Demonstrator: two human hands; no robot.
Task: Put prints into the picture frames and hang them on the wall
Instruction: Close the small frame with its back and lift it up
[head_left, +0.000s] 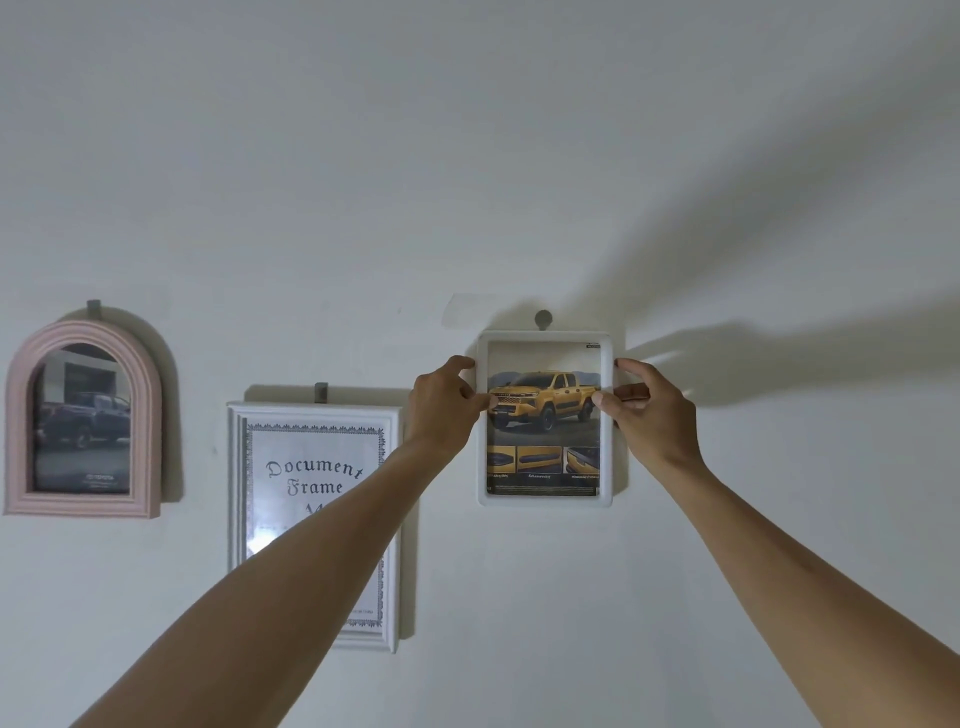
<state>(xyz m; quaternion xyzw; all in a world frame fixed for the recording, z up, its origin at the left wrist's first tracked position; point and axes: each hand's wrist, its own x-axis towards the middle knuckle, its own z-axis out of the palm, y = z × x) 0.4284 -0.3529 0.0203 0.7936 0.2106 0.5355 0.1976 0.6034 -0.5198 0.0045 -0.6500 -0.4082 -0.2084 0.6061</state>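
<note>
A small white frame with a print of a yellow pickup truck sits against the wall, just under a round grey hook. My left hand grips its left edge and my right hand grips its right edge, thumbs on the front. Whether the frame hangs on the hook cannot be told. Left of it, a white document frame hangs on a hook, partly hidden by my left forearm. At the far left hangs a pink arched frame with a dark truck print.
A patch of clear tape sticks to the wall beside the round hook. The wall above and to the right of the frames is bare, crossed by the shadows of my arms.
</note>
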